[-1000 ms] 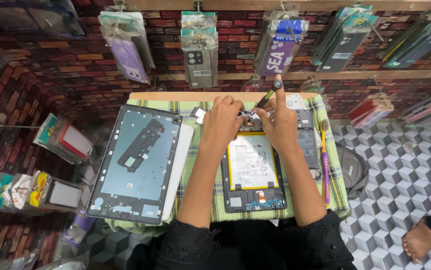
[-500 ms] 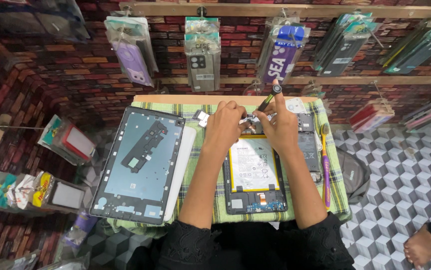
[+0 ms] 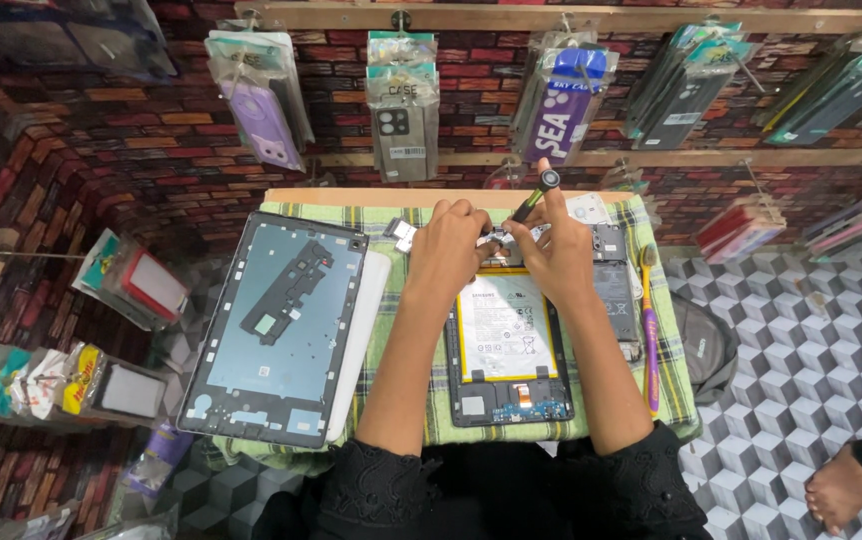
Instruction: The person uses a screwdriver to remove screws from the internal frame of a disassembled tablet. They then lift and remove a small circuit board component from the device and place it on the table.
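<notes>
Opened black tablet with white battery (image 3: 507,340) lay near the green checked cloth's (image 3: 401,410) front edge. Right hand (image 3: 556,250) gripped a black screwdriver (image 3: 534,196) at its far end; left hand (image 3: 448,250) pinched a small metal part (image 3: 499,238).

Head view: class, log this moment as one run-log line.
right hand: holds screwdriver | left hand: steadies opened tablet | back cover: left on cloth

Both hands at the top of an opened tablet (image 3: 507,345)

The right hand (image 3: 557,252) holds a screwdriver (image 3: 534,195) upright; the left hand (image 3: 448,250) presses beside it. A detached back cover (image 3: 276,325) lies left on the checked cloth (image 3: 406,405).
</notes>
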Action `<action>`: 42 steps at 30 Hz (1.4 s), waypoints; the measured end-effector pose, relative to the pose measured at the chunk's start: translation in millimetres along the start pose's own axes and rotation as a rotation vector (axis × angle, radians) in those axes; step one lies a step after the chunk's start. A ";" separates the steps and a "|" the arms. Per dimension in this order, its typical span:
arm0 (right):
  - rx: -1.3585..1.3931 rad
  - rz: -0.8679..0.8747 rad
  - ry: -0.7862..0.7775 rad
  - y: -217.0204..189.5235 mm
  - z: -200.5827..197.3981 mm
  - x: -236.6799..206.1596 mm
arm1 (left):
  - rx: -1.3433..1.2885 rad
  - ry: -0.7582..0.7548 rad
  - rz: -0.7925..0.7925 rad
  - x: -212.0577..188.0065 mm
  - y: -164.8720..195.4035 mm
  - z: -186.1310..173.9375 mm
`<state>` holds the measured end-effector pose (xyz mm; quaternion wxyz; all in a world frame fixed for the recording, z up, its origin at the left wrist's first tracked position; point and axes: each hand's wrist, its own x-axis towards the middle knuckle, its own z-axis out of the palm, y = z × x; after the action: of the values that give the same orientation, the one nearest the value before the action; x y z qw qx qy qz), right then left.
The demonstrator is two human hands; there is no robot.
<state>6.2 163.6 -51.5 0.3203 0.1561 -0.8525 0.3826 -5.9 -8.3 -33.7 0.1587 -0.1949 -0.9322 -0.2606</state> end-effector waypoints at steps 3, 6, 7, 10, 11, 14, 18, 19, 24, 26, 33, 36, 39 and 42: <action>0.012 -0.015 0.000 -3.8 -0.8 -0.2 | 0.000 -0.001 0.001 0.4 -0.9 -0.2; 0.006 -0.018 -0.007 -4.4 -1.2 -0.9 | -0.002 -0.009 -0.006 1.2 -1.5 -0.3; 0.001 -0.015 -0.012 -3.7 -1.2 -1.2 | -0.004 -0.013 -0.011 1.4 -1.6 -0.3; -0.018 0.008 -0.012 1.6 -0.1 -1.2 | -0.004 -0.012 -0.009 1.9 -1.8 -0.8; -0.020 -0.009 -0.007 4.0 0.5 -1.2 | -0.002 -0.009 -0.006 1.9 -1.8 -1.0; -0.032 -0.053 0.009 10.4 3.0 -1.7 | -0.013 -0.006 -0.012 1.5 -1.7 -1.5; -0.016 -0.049 0.029 12.0 4.5 -2.9 | 0.000 -0.015 -0.014 1.4 -1.7 -1.9; 0.001 -0.038 0.033 11.2 4.4 -2.7 | 0.000 -0.017 -0.015 1.5 -1.8 -1.8; 0.018 -0.049 0.035 6.4 4.0 -0.2 | 0.013 -0.013 -0.016 2.0 -3.2 -0.7; 0.083 -0.065 0.034 6.7 5.3 -0.3 | 0.020 -0.017 -0.015 1.5 -3.7 0.3; 0.394 0.010 0.018 13.2 11.4 -0.3 | 0.021 -0.013 -0.012 0.8 -4.7 1.8; 0.506 0.015 0.035 11.9 10.3 -0.2 | 0.023 -0.014 -0.014 1.0 -5.4 1.5; 0.455 -0.042 0.019 8.5 7.9 -0.5 | 0.026 -0.008 -0.012 0.8 -5.8 1.3; 0.407 -0.132 -0.001 5.9 6.7 -1.4 | 0.021 -0.008 -0.015 0.6 -5.6 1.6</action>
<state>1.4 162.4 -59.1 0.3059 0.2732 -0.7458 0.5249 -9.2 -11.7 -37.1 0.1553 -0.1871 -0.9369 -0.2512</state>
